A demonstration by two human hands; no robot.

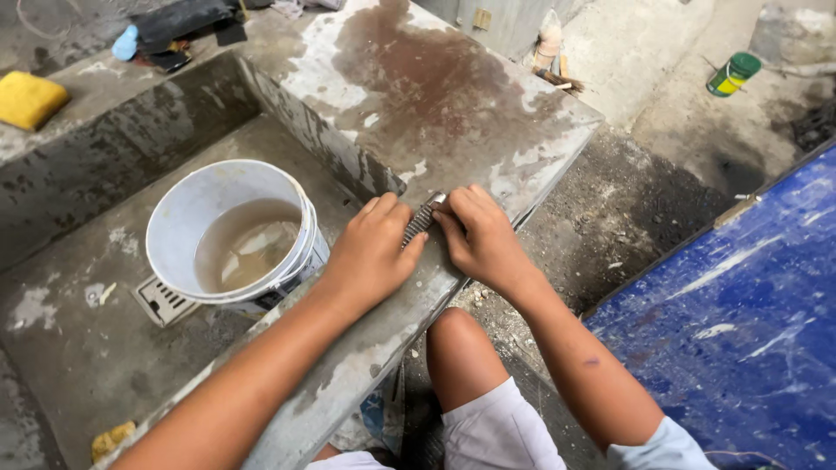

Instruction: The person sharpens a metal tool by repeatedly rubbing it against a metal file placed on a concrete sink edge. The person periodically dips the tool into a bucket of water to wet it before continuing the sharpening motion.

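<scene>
My left hand (373,252) and my right hand (479,239) rest side by side on the wet concrete ledge (418,104) of a sink. Together they pinch a small ridged metal piece (420,222), dark grey and shaped like a short file or threaded bar. It lies flat against the ledge near its front edge. My left fingers cover its lower end and my right fingers press its upper end. My bare knee (457,335) shows just below the ledge.
A white bucket (174,222) of murky water stands in the concrete basin beside a floor drain grate (158,300). A yellow sponge (29,98) lies at far left. A green can (732,73) sits on the ground at upper right, a blue painted panel (740,322) at right.
</scene>
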